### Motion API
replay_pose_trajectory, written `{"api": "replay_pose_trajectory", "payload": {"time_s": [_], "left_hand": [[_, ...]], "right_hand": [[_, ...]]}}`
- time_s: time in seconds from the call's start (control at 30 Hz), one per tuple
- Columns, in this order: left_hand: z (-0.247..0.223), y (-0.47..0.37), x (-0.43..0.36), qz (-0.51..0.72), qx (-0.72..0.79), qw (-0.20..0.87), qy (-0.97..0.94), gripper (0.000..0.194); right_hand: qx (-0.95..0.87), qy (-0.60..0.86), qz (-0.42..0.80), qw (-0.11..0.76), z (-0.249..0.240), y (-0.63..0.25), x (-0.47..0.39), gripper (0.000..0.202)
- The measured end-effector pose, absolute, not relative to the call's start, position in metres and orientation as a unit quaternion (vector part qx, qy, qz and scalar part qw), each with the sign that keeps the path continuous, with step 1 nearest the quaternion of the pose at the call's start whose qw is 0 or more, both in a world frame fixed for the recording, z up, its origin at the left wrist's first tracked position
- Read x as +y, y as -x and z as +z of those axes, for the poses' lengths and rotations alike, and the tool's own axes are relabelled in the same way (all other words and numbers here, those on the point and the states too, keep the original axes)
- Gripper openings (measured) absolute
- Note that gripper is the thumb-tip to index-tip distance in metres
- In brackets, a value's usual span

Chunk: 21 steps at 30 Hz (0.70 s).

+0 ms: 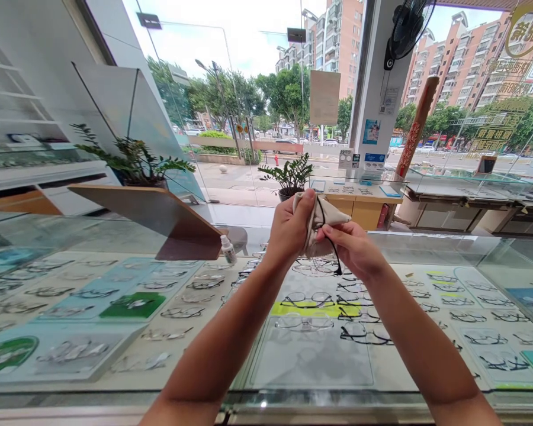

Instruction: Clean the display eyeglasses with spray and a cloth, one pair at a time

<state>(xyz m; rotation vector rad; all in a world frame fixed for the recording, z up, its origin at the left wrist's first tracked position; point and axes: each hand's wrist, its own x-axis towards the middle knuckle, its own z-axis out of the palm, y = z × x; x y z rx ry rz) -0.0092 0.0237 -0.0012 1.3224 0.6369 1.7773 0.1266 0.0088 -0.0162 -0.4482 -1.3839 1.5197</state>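
The left hand (288, 229) grips beige cloth (311, 242); the right hand's fingers (337, 235) pinch its dark cord (337, 262) over the glass bench (311, 370). A loose pinch could let it slip.

Two-handed grip, forward reach.
My left hand (288, 228) is closed, its thumb (308, 206) uppermost and directed upward. My right hand (357, 247) sits just beside it, slightly lower, fingertips (327, 229) drawn into a pinch. My bare left forearm (228, 331) and right forearm (420, 331) extend forward and converge toward the hands.
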Motion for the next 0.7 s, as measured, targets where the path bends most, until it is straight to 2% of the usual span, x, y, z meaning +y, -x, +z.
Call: {"api": "replay_pose_trajectory", "payload": {"time_s": [0.13,0.23,0.5,0.6,0.7], "left_hand": [[-0.001,0.014,0.036,0.655,0.254,0.536,-0.468,0.049],[0.002,0.020,0.040,0.598,0.220,0.614,-0.466,0.051],[0.006,0.032,0.041,0.580,0.180,0.629,-0.485,0.063],[0.006,0.036,0.045,0.593,0.175,0.629,-0.470,0.059],[0.004,0.035,0.046,0.603,0.176,0.621,-0.468,0.056]], "right_hand": [[-0.544,0.177,0.648,0.503,-0.014,-0.137,0.018,0.033],[-0.516,0.186,0.657,0.517,-0.014,-0.146,0.024,0.030],[-0.504,0.208,0.641,0.541,-0.013,-0.154,0.030,0.027],[-0.546,0.258,0.532,0.594,-0.012,-0.156,0.033,0.026],[-0.634,0.311,0.297,0.643,-0.009,-0.157,0.027,0.026]]}}
